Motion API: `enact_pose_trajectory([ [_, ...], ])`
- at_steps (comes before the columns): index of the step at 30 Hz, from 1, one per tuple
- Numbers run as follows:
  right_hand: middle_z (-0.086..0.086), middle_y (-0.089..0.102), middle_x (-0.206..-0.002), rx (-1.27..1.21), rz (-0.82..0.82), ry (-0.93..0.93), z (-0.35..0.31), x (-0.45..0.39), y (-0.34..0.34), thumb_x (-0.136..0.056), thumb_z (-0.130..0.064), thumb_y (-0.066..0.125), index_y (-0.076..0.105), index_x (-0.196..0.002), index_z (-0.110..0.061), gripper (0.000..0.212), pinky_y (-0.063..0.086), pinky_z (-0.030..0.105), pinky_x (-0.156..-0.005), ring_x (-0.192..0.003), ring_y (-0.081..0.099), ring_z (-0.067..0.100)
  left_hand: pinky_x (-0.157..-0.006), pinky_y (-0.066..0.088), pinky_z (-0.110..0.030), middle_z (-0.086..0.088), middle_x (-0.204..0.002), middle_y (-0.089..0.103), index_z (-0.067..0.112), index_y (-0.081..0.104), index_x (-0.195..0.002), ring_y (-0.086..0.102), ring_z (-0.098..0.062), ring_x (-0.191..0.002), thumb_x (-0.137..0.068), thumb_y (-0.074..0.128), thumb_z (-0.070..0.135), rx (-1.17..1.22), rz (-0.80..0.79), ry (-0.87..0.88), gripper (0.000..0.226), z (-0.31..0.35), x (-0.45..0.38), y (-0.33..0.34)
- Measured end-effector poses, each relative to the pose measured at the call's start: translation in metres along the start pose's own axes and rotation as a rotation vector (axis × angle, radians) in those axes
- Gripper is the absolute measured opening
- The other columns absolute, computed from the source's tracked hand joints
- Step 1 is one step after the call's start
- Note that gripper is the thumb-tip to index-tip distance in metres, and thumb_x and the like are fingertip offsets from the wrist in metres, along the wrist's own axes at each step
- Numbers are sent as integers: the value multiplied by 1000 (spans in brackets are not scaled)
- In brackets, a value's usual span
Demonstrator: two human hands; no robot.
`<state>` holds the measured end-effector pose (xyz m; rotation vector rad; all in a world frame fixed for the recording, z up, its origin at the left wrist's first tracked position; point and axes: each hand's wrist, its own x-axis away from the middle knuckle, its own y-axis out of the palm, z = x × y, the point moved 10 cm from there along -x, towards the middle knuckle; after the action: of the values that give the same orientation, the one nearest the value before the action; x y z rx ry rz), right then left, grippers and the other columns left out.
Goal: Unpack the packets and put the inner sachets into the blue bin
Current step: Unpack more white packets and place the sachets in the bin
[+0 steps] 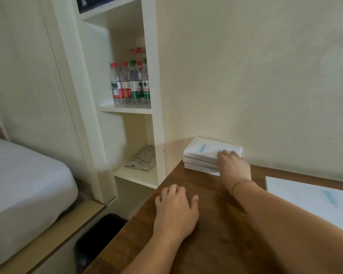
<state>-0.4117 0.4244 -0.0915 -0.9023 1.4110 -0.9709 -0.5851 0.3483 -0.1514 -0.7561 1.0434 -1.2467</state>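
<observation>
The left hand [175, 204] rests on the desk [210, 234] near its left edge, fingers loosely curled, holding nothing. At the far left corner a stack of packets [204, 155] sits against the wall, and the right hand [234, 167] lies on the stack's right end, fingers over the top packet. Another packet [309, 196] lies at the right edge. No packet looks opened, and no bin or sachets show; the task seems barely begun.

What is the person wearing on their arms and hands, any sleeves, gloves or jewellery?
Both forearms are bare as far as the picture shows, with no sleeves and no gloves. The right hand has a thin gold-coloured chain bracelet round its wrist. The left hand shows no ring, watch or bracelet.
</observation>
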Motion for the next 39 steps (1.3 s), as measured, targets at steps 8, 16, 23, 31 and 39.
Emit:
enact_pose_trajectory([
  [8, 3, 58, -115, 277, 6, -142, -34, 29, -24, -91, 0, 50, 47, -122, -11, 33, 39, 32, -58, -102, 60, 23, -112, 30, -43, 10, -120, 58, 26, 61, -117, 46, -12, -122, -95, 21, 66, 187, 24, 2, 61, -2, 2, -5],
  [16, 9, 30, -153, 138, -120, -337, -81, 154, -61, -99, -17, 49, 16, -150, -8, 62, 53, 37, -77, -133, 42, 27, -103, 46, -39, 2, -111, 70, 21, 60, -126, 64, -19, -107, -80, 59, 70, 1296, -138, -522, 68, -16, 30, -5],
  [23, 10, 74, -95, 17, 41, -449, -99, 226, -91, -55, -22, 91, 74, -102, -7, 52, 59, 41, -55, -79, 72, 28, -81, 58, -39, -10, -108, 70, 7, 60, -120, 69, -28, -94, -82, 76, 26, 1455, -180, -739, 45, -15, 87, 2],
  [31, -14, 66, -118, -610, 331, -81, 10, 284, -168, -87, -45, 63, 65, -118, -32, 34, 51, 28, -85, -110, 62, 14, -85, 56, -47, -14, -99, 75, 13, 69, -111, 72, -33, -93, -91, 61, 6, 1375, -402, -456, 23, 4, 154, -51],
  [39, -18, 51, -137, -1131, -209, 62, 51, 324, -138, -67, -66, 61, 26, -145, -45, 88, 52, 32, -97, -118, 57, 7, -99, 49, -51, 0, -108, 73, 27, 62, -117, 63, -27, -112, -74, 80, 14, 1350, -270, -185, 48, 37, 222, -66],
])
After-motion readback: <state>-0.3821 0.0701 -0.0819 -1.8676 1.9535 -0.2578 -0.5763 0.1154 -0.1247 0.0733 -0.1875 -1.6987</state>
